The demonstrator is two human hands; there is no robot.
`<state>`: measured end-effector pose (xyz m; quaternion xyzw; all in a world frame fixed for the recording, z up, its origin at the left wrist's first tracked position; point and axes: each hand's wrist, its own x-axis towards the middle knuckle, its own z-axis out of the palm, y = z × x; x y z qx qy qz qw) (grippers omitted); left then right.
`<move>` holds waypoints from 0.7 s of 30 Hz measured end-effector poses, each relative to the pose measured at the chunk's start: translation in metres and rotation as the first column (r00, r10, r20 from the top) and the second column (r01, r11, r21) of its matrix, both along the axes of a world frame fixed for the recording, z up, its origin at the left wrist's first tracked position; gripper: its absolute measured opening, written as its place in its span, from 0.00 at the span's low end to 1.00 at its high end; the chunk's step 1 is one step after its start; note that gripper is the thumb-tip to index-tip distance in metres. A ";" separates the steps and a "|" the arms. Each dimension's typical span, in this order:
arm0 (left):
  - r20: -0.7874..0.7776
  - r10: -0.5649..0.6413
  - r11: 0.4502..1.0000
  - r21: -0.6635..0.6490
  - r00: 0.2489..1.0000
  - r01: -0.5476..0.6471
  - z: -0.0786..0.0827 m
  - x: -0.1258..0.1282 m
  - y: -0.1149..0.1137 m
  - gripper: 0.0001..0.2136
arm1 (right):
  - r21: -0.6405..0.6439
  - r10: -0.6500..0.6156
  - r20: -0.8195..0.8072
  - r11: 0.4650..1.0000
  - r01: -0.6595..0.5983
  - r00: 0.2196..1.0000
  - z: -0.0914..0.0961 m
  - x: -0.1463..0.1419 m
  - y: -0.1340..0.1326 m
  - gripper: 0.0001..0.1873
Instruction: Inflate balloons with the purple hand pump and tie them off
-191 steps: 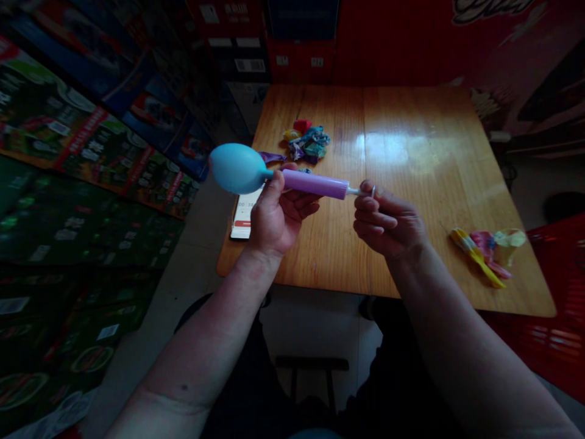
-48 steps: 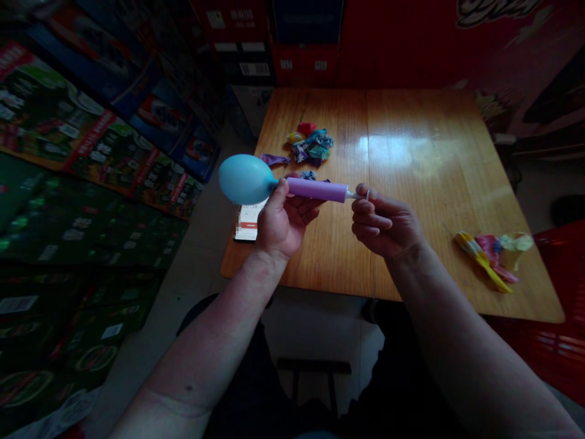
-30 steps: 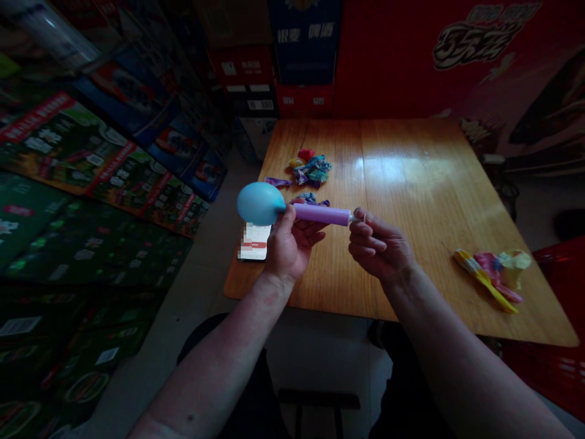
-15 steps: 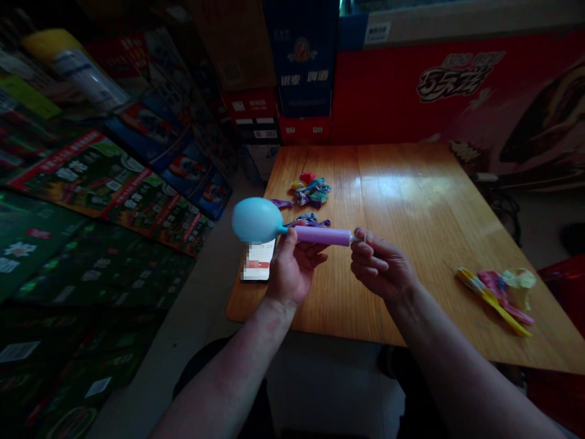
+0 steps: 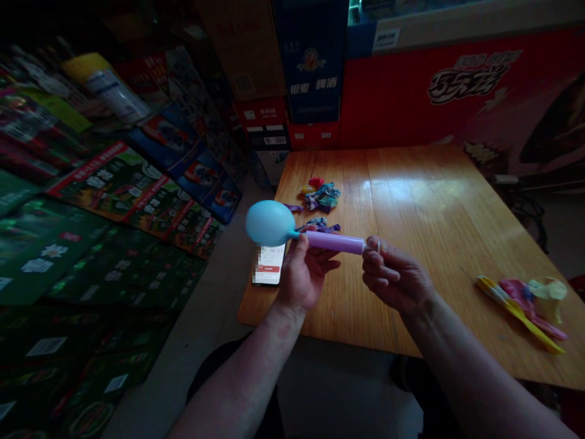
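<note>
Left hand (image 5: 304, 274) grips the lilac plastic tube pump (image 5: 336, 242) where it meets the egg-shaped pale-blue rubber balloon (image 5: 270, 223); right hand (image 5: 397, 274) pinches the white plastic plunger ring (image 5: 379, 246)! All above the brown wooden table (image 5: 420, 207), balloon overlapping its left edge, open wood beyond the right hand. Behind, the dark-blue cardboard box (image 5: 313, 33) reads 银麦 啤酒, the red printed panel (image 5: 388, 97) 巧乐兹.

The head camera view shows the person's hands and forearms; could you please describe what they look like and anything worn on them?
The left hand and right hand are ungloved. The left forearm and right forearm are sleeveless, with nothing visibly strapped around them.
</note>
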<state>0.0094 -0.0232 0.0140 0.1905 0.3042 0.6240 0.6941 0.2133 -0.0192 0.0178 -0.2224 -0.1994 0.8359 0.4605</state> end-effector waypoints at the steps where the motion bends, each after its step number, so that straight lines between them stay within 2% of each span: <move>1: 0.005 -0.005 1.000 -0.006 1.000 0.005 -0.002 0.003 -0.001 0.20 | 0.008 0.007 -0.001 1.000 -0.007 1.000 -0.003 -0.005 -0.001 0.02; 5: 0.008 0.027 1.000 -0.009 1.000 -0.027 -0.005 0.005 0.001 0.17 | -0.026 0.013 -0.051 1.000 -0.014 0.999 -0.008 -0.012 -0.001 0.04; 9: 0.014 0.062 0.998 -0.027 0.998 -0.061 0.000 -0.006 0.008 0.17 | -0.065 -0.003 -0.023 0.998 0.002 1.000 0.003 0.004 0.003 0.02; 13: 0.000 0.149 0.987 0.055 0.989 -0.149 0.003 -0.014 0.010 0.18 | -0.054 -0.081 -0.054 0.996 0.078 0.995 0.013 0.018 0.005 0.05; 18: -0.021 -0.025 0.999 0.025 0.999 0.025 -0.003 0.000 0.001 0.22 | -0.042 -0.013 -0.029 0.999 0.011 1.000 0.002 0.004 0.001 0.01; 21: -0.019 -0.017 1.000 0.017 1.000 0.018 -0.006 0.007 0.000 0.21 | -0.068 -0.024 -0.058 0.998 0.020 0.998 -0.005 -0.006 0.002 0.02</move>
